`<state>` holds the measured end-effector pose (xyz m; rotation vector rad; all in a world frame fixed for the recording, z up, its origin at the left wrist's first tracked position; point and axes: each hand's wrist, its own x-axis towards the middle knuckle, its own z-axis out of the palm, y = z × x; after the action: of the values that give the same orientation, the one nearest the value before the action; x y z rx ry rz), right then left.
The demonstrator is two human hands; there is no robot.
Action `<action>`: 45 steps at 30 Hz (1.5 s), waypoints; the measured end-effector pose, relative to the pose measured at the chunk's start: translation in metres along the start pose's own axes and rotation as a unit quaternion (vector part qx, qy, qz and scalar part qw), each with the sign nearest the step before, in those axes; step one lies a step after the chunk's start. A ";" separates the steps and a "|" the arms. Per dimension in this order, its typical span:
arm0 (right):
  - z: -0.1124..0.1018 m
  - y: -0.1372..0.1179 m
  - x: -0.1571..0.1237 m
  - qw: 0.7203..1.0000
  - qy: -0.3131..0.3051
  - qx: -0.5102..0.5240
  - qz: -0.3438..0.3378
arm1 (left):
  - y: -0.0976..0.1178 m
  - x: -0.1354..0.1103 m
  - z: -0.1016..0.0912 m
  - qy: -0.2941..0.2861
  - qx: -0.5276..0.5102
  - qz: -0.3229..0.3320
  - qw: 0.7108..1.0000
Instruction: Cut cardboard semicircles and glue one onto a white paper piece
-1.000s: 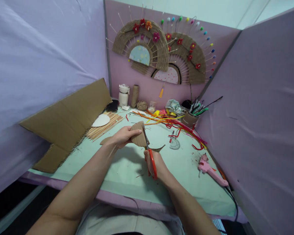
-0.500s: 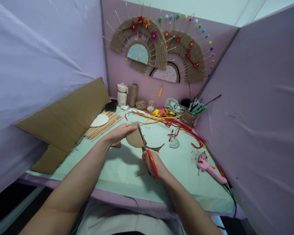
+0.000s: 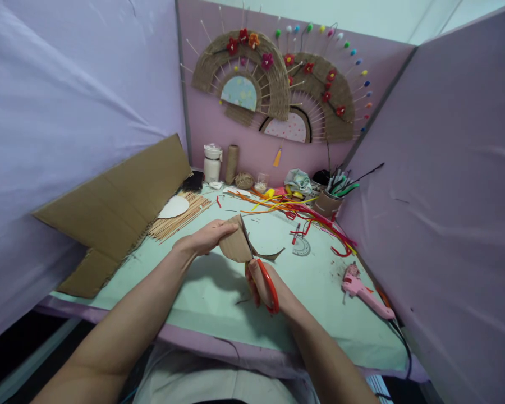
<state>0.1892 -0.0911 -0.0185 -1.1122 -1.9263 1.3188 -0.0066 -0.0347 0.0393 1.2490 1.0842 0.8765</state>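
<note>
My left hand (image 3: pixel 208 237) pinches a small rounded piece of cardboard (image 3: pixel 235 244) at its upper left edge, thumb on top. My right hand (image 3: pixel 263 280) is wrapped round the red handles of a pair of scissors (image 3: pixel 273 292). The scissor blades lie along the right edge of the cardboard piece, pointing away from me. Just right of the blades, a thin curved cardboard offcut (image 3: pixel 273 255) rests on the table. Both hands are above the pale green tabletop (image 3: pixel 219 320).
Bamboo sticks (image 3: pixel 180 216) and a large cardboard sheet (image 3: pixel 118 207) lie on the left. Coloured pipe cleaners (image 3: pixel 286 205) spread across the back. A pink glue gun (image 3: pixel 366 294) sits at the right, near a protractor (image 3: pixel 302 247). Two decorated fans (image 3: pixel 340 126) hang behind.
Both hands have come slightly lower and nearer to me with the cardboard piece and scissors. The view has shifted a little; both grips are the same.
</note>
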 end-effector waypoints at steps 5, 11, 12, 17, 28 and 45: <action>0.008 -0.010 -0.004 0.998 0.044 0.029 0.030 | -0.006 0.005 0.000 -0.004 -0.038 0.015 0.999; 0.015 -0.013 -0.007 0.996 0.071 0.038 0.045 | -0.009 0.006 0.000 -0.009 -0.041 0.008 0.999; 0.015 -0.012 -0.006 0.996 0.074 0.035 0.046 | -0.009 0.006 -0.001 -0.012 -0.040 0.009 0.999; 0.013 -0.006 -0.002 0.997 0.061 0.018 0.049 | -0.003 0.005 -0.011 -0.021 0.049 0.032 0.998; 0.011 -0.002 -0.002 1.000 0.020 0.005 -0.003 | -0.004 0.004 -0.013 -0.042 0.092 0.083 0.991; 0.023 -0.010 -0.006 0.996 0.081 0.031 0.025 | 0.004 -0.011 0.006 0.009 0.089 0.099 0.991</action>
<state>0.1706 -0.1091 -0.0181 -1.2052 -1.7398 1.2639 -0.0038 -0.0467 0.0445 1.5200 1.0832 0.9571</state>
